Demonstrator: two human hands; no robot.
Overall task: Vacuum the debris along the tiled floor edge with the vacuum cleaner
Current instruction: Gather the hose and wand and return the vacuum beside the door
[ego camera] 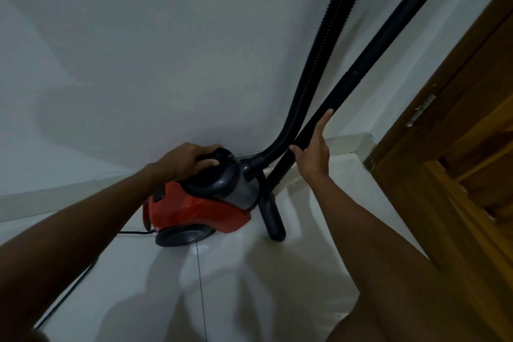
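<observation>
A red and grey canister vacuum cleaner (200,208) stands on the white tiled floor (277,280) against the wall. My left hand (188,159) rests closed over its dark top handle. A ribbed black hose (319,64) rises from the canister's front. Beside it a smooth black wand (388,36) leans up and to the right, ending below in a black floor nozzle (273,219). My right hand (315,153) lies against the wand with its fingers stretched out and the thumb under it, not wrapped around. I see no debris.
A white wall (166,50) with a low skirting (55,197) runs behind the vacuum. A brown wooden door frame (458,133) fills the right side. The black power cord (69,291) trails along the floor at the lower left.
</observation>
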